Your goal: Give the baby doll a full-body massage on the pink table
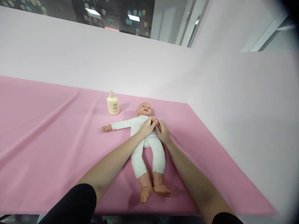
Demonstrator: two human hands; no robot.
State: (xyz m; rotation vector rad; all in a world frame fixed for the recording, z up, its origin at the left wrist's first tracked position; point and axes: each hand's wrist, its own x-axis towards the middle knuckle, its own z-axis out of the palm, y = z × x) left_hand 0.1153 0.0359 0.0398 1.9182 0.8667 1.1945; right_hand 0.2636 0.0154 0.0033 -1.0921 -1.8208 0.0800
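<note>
Both hands meet on the doll [147, 146], lying face up mid-counter: left hand [147, 127] and right hand [163, 132] closed around its small hand at the chest (bottle [112, 103] near the back edge).

Looks like a staged training or demo room, maybe in an office bldg: table w/ pink cloth [46, 130], plain pale partition walls [116, 59] around it, a baby doll [146, 140] and lotion bottle [112, 103] on top, glass panes w/ heart stickers [112, 15] and ceiling lights behind
</note>
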